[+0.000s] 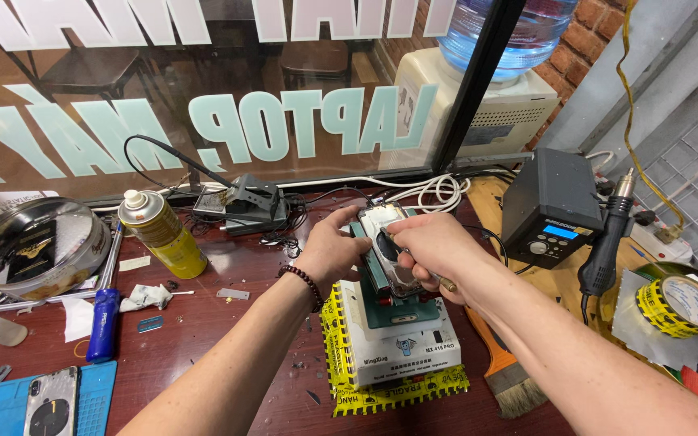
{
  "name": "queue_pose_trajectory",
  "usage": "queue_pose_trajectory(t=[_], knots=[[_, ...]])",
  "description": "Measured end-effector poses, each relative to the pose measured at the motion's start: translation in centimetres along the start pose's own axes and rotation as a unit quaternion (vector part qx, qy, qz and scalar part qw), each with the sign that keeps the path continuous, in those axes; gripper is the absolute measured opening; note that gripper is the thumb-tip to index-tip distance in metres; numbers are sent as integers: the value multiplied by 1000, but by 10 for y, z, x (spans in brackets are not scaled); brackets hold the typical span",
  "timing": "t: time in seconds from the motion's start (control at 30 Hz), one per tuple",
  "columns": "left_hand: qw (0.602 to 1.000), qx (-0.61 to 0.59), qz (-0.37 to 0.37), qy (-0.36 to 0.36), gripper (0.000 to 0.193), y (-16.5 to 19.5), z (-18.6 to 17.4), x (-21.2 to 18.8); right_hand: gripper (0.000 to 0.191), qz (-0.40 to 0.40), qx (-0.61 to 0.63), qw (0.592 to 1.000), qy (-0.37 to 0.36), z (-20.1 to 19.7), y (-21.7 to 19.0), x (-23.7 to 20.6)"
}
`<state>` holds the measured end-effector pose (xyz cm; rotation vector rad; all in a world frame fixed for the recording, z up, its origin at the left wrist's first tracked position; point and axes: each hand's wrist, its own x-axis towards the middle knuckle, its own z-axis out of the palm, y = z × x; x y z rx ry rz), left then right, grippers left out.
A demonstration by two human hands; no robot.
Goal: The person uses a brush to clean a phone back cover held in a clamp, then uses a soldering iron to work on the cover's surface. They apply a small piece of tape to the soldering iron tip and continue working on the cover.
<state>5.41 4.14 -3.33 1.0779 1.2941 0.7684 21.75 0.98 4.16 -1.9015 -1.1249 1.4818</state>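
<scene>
The right hand (434,246) is curled closed around a thin metal tool (446,283), its fingers bent over the lower part of a phone (387,242) that lies back-up on a green clamp (388,300). The left hand (334,246) presses against the phone's left edge, fingers half-bent along the side, thumb up near the top corner (a dark bead bracelet (304,284) circles that wrist). The phone's back looks pale and glossy, catching glare, with dark edges. The clamp sits on a white box-shaped machine (401,349) edged with yellow tape, on a reddish-brown table (228,339). A yellow spray can (161,232) stands well to the left; a brush (504,367) lies just right of the machine.
</scene>
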Motion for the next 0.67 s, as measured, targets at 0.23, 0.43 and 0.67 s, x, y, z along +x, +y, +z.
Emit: queue_pose_trajectory(t=[0.23,0.43,0.67], knots=[[1000,-17,-2,-16,74,-1,3,3,41,-18,35,999,-10,-2,1,6],[1000,-16,-4,-10,75,-3,1,4,41,-11,30,999,-25,-1,7,2],[1000,-5,-4,-3,74,-1,0,3,40,-6,-6,1000,-19,2,-1,1]])
